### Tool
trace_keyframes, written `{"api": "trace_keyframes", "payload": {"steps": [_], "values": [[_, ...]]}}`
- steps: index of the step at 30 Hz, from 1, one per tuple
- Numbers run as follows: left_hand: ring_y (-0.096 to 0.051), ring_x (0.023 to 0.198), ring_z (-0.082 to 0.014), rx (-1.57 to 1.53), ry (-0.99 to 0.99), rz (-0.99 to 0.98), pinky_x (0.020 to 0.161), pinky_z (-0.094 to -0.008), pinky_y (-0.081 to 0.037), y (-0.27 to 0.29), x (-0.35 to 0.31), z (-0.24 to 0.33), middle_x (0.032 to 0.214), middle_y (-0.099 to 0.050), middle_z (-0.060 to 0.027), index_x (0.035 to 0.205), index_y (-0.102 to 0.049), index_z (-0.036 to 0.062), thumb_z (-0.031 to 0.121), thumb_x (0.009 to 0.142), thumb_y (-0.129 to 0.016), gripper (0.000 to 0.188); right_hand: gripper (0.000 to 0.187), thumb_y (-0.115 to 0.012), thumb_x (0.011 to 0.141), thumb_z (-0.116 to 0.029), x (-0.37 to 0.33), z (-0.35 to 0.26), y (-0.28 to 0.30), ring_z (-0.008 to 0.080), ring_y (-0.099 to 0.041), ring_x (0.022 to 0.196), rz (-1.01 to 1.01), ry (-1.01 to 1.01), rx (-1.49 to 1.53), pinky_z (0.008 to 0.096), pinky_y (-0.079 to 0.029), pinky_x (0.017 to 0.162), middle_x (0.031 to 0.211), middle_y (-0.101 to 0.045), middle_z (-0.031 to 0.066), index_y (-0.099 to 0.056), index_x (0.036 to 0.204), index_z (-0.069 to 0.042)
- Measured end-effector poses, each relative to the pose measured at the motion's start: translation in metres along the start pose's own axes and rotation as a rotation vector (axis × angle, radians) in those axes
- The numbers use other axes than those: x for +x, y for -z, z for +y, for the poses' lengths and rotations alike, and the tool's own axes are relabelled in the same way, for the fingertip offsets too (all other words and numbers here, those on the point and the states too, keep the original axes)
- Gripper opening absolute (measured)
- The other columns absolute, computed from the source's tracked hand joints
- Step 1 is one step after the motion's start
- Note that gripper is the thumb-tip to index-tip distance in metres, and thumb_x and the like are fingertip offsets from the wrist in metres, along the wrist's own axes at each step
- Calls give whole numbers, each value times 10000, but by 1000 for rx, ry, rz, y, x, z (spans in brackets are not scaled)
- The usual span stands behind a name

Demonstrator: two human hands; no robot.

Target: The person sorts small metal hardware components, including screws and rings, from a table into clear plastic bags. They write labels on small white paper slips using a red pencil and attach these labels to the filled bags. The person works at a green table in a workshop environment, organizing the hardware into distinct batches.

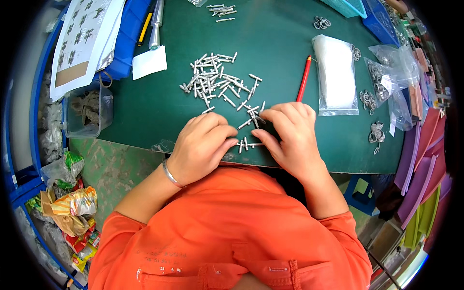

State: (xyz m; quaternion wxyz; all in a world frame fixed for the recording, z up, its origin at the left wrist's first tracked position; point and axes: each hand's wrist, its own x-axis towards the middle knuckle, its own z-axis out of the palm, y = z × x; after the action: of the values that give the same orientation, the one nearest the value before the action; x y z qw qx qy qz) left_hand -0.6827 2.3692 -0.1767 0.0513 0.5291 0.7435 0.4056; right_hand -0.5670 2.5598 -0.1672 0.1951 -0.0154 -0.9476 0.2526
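My left hand point(203, 143) rests near the table's front edge, fingers curled and thumb drawn in close to them. Whether a piece sits in that curl is hidden. Across from it, my right hand point(293, 131) has its thumb and forefinger apart, with no piece plainly held. Between the two thumbs lie a few small silver pointed metal pieces point(245, 143). A small cluster of the same pieces point(253, 114) touches or nearly touches my right forefinger. Beyond my hands spreads a loose heap of several more pointed pieces point(209, 79).
Right of my hands lie a red pencil point(304, 79), a clear bag with white contents point(335, 77) and small piles of metal rings point(368, 100). To the left are a white paper point(149, 62), a blue bin point(126, 41) and a clear plastic tub point(103, 113). More metal pieces point(223, 10) lie farther back.
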Motion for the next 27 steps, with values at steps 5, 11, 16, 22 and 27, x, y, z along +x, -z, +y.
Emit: {"api": "trace_keyframes", "payload": {"steps": [5, 11, 16, 22, 27], "values": [[-586, 750, -281, 82, 61, 43, 645, -367, -481, -9, 16, 3, 832, -574, -83, 858, -641, 46, 5, 757, -738, 146, 142, -732, 764, -57, 3, 8, -5, 251, -579, 823, 23, 4, -22, 390, -396, 805, 854, -614, 42, -646, 875, -77], [-595, 741, -280, 83, 78, 48, 642, -363, -485, -12, 16, 1, 823, -579, -82, 830, -623, 39, -12, 773, -715, 119, 142, -713, 773, 8, 0, 13, 9, 263, -587, 794, 81, -66, 33, 366, -422, 778, 834, -623, 57, -646, 873, -66], [-584, 697, -263, -7, 116, 61, 601, -333, -473, -3, 15, 4, 821, -574, -108, 846, -623, 9, -54, 800, -687, 101, 146, -722, 765, 6, 3, 9, 8, 269, -588, 805, 145, -59, 120, 363, -421, 762, 853, -631, 65, -652, 871, -66], [-604, 724, -258, -7, 120, 11, 621, -318, -485, 12, 8, -1, 855, -600, -122, 899, -639, -14, -72, 815, -672, 107, 125, -727, 773, -28, 2, 10, 10, 260, -582, 838, -27, 22, 113, 367, -413, 779, 875, -626, 53, -661, 874, -64], [-603, 748, -276, 12, 120, 9, 645, -334, -491, 9, 9, 4, 856, -588, -119, 911, -639, 0, -47, 803, -693, 130, 139, -736, 764, -44, 1, 10, 14, 255, -572, 829, -66, 32, 92, 380, -407, 780, 865, -610, 45, -670, 884, -69]]}}
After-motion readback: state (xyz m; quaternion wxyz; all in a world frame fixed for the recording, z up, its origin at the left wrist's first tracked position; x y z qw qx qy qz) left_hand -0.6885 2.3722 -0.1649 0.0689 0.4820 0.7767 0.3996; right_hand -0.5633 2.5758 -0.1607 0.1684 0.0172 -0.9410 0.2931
